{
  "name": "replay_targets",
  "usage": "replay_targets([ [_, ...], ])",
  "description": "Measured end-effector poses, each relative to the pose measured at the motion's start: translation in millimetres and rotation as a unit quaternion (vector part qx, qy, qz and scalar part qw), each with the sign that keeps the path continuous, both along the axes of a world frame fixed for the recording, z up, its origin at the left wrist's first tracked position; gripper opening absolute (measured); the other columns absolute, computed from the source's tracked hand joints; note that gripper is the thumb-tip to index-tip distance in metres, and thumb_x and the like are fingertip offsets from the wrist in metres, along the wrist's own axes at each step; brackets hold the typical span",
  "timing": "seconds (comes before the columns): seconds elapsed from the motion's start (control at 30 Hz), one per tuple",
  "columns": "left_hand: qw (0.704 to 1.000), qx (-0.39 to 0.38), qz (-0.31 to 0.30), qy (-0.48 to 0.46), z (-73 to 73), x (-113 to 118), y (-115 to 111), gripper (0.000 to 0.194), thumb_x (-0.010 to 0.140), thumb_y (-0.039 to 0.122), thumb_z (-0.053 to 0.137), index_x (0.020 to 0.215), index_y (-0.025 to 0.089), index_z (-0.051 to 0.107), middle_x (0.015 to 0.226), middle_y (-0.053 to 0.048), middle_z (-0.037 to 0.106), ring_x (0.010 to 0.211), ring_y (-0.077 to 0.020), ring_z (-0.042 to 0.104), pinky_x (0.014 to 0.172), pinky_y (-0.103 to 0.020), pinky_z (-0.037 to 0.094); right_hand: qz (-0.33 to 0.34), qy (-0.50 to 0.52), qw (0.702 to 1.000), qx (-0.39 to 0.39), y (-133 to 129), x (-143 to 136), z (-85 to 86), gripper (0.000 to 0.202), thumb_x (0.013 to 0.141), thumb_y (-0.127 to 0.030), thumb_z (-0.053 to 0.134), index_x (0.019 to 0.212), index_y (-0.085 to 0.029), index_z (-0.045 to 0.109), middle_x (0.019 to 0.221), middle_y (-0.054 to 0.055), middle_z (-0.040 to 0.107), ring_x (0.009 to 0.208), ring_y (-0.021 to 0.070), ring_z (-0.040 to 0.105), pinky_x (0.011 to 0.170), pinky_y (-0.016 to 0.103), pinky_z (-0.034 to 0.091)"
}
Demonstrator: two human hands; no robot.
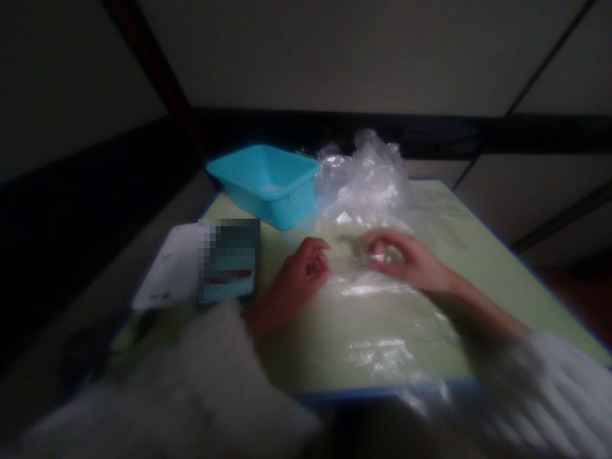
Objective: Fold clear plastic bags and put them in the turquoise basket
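Observation:
A sheet of clear plastic film [377, 319] lies over the middle of the table and hangs past its front edge. My left hand [306, 268] has its fingers curled and pressed together on the left edge of the film. To the right, my right hand [396, 258] pinches the film between thumb and fingers, with a gap showing inside the curl. Behind both hands rises a crumpled heap of clear plastic [373, 172].
A turquoise basket [291, 201] stands at the back left of the yellow-green table [502, 287]. A dark teal box or book [234, 255], partly pixelated, lies left of my left hand, beside a white sheet [167, 268]. Panelled walls stand behind the table.

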State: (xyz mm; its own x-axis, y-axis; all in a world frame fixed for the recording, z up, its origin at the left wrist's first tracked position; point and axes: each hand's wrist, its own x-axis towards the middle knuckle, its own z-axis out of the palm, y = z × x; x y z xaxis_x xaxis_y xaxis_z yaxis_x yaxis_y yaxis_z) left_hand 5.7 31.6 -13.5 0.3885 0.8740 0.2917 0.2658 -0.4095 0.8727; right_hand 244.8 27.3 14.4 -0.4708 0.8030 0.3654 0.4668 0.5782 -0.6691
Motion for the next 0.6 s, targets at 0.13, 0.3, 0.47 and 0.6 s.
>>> replay_targets([
  [0.13, 1.0, 0.003, 0.02, -0.008, 0.4, -2.2, 2.7, 0.028, 0.078, 0.01, 0.054, 0.101, 0.022, 0.044, 0.076, 0.004, 0.053, 0.071, -0.0117, 0.055, 0.067, -0.025, 0.045, -0.03, 0.038, 0.999, -0.007, 7.1, 18.7, 6.9, 0.034, 0.08, -0.036, 0.067, 0.111, -0.025, 0.057, 0.077, -0.001, 0.059, 0.075, 0.0182, 0.059, 0.076, 0.035, 0.049],
  [0.3, 0.999, 0.013, 0.039, -0.009, -4.3, -4.5, 8.2, 0.031, 0.076, 0.009, 0.054, 0.102, 0.022, 0.044, 0.078, 0.003, 0.053, 0.071, -0.0119, 0.056, 0.066, -0.025, 0.045, -0.08, 0.062, 0.995, 0.013, 17.3, 40.2, 7.4, 0.043, 0.076, -0.032, 0.07, 0.116, -0.023, 0.055, 0.074, -0.001, 0.059, 0.074, 0.0192, 0.06, 0.077, 0.036, 0.049],
  [0.47, 0.992, 0.045, 0.106, 0.043, -8.7, -9.8, 17.6, 0.031, 0.076, 0.009, 0.054, 0.102, 0.021, 0.043, 0.081, 0.002, 0.054, 0.072, -0.0132, 0.055, 0.069, -0.028, 0.046, -0.217, 0.011, 0.974, 0.061, 22.3, 48.5, -0.1, 0.038, 0.078, -0.03, 0.063, 0.114, -0.021, 0.054, 0.075, 0.002, 0.058, 0.073, 0.0219, 0.059, 0.074, 0.04, 0.049],
  [0.6, 0.964, 0.166, 0.165, 0.127, -7.1, -14.5, 18.7, 0.036, 0.074, 0.008, 0.057, 0.105, 0.022, 0.044, 0.104, -0.005, 0.053, 0.099, -0.0212, 0.053, 0.089, -0.04, 0.044, -0.253, -0.056, 0.951, 0.169, 18.1, 45.5, -5.2, 0.023, 0.081, -0.025, 0.057, 0.104, -0.021, 0.057, 0.088, 0.008, 0.059, 0.084, 0.0258, 0.059, 0.077, 0.043, 0.048],
])
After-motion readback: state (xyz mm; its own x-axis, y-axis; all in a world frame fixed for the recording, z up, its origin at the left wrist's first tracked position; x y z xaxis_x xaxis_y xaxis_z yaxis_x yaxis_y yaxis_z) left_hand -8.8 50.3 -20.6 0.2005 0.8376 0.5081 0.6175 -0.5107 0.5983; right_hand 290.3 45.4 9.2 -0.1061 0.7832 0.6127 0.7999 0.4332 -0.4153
